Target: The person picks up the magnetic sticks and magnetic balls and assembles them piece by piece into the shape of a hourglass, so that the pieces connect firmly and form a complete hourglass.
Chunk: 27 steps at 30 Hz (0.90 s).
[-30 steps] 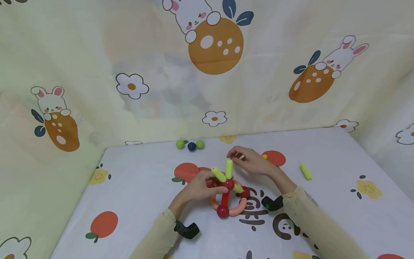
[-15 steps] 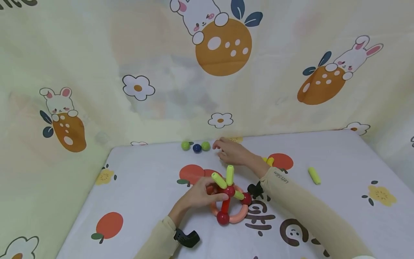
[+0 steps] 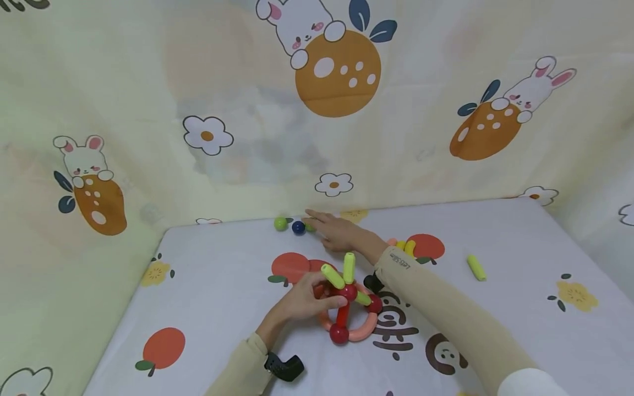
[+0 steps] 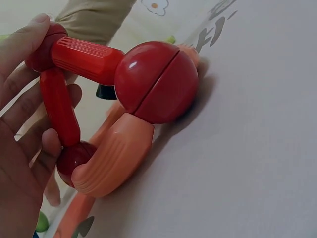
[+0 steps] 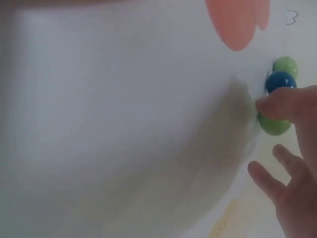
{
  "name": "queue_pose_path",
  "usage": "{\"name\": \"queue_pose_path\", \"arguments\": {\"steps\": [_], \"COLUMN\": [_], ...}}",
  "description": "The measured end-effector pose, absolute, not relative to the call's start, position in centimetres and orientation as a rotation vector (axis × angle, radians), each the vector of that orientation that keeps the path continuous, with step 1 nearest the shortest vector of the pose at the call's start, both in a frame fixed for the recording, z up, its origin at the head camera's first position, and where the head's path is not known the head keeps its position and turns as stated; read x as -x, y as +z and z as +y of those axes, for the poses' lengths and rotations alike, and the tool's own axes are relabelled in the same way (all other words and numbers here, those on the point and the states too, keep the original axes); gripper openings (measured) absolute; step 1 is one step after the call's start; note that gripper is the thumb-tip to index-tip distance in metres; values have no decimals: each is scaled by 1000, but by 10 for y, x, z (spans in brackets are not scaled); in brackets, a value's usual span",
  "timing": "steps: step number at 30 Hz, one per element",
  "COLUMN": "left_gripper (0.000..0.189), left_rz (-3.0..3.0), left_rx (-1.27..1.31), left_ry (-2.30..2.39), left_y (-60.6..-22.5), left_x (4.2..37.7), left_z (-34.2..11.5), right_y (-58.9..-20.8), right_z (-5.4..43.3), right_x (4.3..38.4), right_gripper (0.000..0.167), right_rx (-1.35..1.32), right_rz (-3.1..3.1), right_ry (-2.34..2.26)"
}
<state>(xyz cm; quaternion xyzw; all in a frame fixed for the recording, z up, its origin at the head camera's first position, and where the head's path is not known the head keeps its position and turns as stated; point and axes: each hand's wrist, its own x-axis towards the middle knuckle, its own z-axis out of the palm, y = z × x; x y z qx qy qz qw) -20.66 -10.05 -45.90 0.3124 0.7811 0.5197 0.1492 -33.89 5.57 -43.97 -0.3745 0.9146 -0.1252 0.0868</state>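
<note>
A magnetic stick-and-ball model [image 3: 339, 334] stands on the table, with red balls, red and lime sticks and a curved salmon base. My left hand [image 3: 304, 301] grips its upper part, fingers and thumb about the top red ball. In the left wrist view a lower red ball [image 4: 158, 82] joins a red stick and a curved salmon piece. My right hand [image 3: 342, 232] reaches to the back of the table with fingers spread. Its thumb crosses in front of the nearest green ball [image 5: 275, 125], partly hiding it. A dark blue ball [image 3: 298, 227] and another green ball [image 3: 280, 223] sit beside it.
A loose lime stick [image 3: 476, 268] lies at the right. Curved yellow pieces [image 3: 410, 248] and a salmon piece [image 3: 392, 242] lie behind the right forearm. A printed cloth wall [image 3: 247, 181] rises along the table's back edge, just behind the balls.
My right hand has left the model's upright lime stick and moved left and back to the row of balls. My left hand keeps its grip on the model.
</note>
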Motion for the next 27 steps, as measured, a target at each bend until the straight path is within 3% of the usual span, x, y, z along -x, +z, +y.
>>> {"name": "queue_pose_path", "arguments": {"steps": [19, 27], "left_gripper": [27, 35], "left_rz": [2239, 2235], "left_rx": [-990, -1031], "left_ry": [1496, 1490], "left_y": [-461, -459], "left_x": [209, 209], "left_z": [-100, -103], "right_y": [-442, -443], "right_z": [51, 56], "right_x": [347, 348], "right_gripper": [36, 35], "right_rx": [965, 1004], "right_rz": [2804, 2737], "right_ry": [-506, -568]}}
